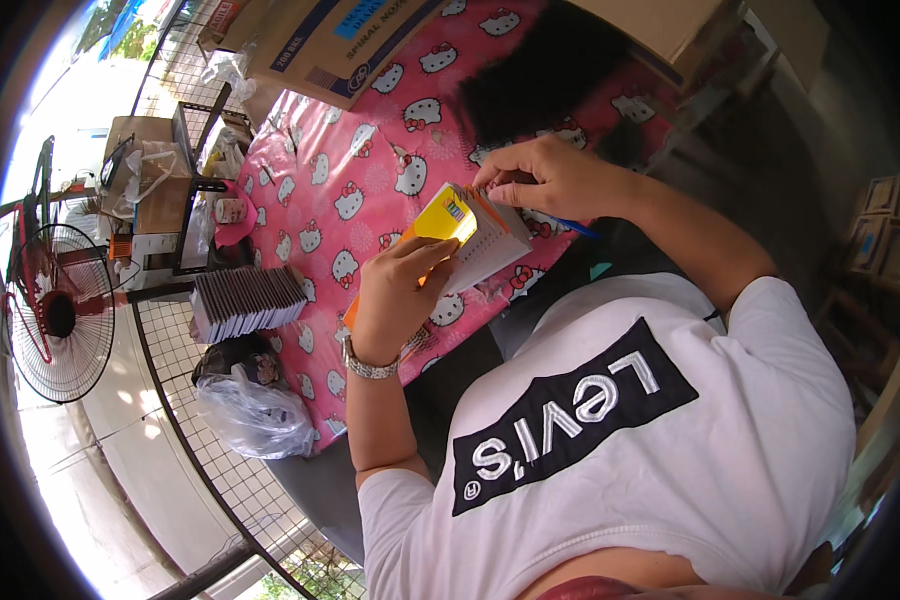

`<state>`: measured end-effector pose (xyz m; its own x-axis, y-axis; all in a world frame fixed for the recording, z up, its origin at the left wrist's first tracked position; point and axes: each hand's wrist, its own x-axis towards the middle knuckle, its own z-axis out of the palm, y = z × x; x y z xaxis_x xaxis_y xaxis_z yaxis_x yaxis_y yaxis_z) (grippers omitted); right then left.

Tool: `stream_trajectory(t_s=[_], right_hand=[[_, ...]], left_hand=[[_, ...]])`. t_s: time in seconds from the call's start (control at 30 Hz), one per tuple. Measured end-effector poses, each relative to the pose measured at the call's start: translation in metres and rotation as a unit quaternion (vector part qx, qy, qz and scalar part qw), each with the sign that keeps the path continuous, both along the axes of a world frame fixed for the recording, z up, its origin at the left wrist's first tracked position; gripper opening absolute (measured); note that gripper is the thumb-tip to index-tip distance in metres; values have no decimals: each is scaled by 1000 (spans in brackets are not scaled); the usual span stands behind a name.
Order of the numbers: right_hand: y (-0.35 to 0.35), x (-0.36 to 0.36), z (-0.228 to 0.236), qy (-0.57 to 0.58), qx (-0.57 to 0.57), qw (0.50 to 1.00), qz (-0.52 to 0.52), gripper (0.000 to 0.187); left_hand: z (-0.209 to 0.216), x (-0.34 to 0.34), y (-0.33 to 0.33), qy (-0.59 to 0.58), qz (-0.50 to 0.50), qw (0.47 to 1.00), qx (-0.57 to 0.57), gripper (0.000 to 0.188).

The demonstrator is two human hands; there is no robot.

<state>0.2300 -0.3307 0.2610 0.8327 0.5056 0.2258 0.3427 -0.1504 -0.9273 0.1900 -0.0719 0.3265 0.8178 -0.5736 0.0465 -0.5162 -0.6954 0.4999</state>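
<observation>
A small notebook (490,252) with a yellow and orange cover is held partly open above the table, its white printed pages fanned toward me. My left hand (402,282), a metal watch on its wrist, grips the near left side with thumb and fingers closed on the cover. At the upper edge, my right hand (550,178) pinches the notebook with bent fingers; the exact contact of the fingertips is partly hidden. A blue pen (578,229) shows just below the right hand.
A pink cat-patterned cloth (310,238) covers the table. Several notebooks stand in a row (250,302) at the left edge, near a clear plastic bag (257,415). Cardboard boxes (320,60) and a black item (540,80) sit at the far side. A fan (60,315) stands beyond wire mesh.
</observation>
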Motion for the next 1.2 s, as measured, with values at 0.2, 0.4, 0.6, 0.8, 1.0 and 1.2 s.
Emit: stream_trajectory(t_s=[0.2, 0.4, 0.6, 0.8, 1.0, 1.2], right_hand=[[10, -28, -11, 280, 110, 954, 14, 27], [25, -68, -8, -9, 11, 997, -81, 36], [30, -65, 0, -40, -38, 991, -121, 39], [28, -66, -1, -19, -24, 994, -103, 36], [32, -63, -1, -13, -9, 993, -113, 26], [12, -50, 2, 119, -5, 987, -109, 18]], left_hand=[[-9, -2, 1, -51, -22, 998, 10, 21], [-15, -4, 4, -80, 40, 996, -4, 19], [-16, -8, 1, -84, 43, 995, 26, 22], [-22, -13, -3, -117, 11, 993, 23, 26], [-16, -11, -7, -127, 2, 991, 42, 35], [-18, -7, 0, -88, 8, 996, 21, 30]])
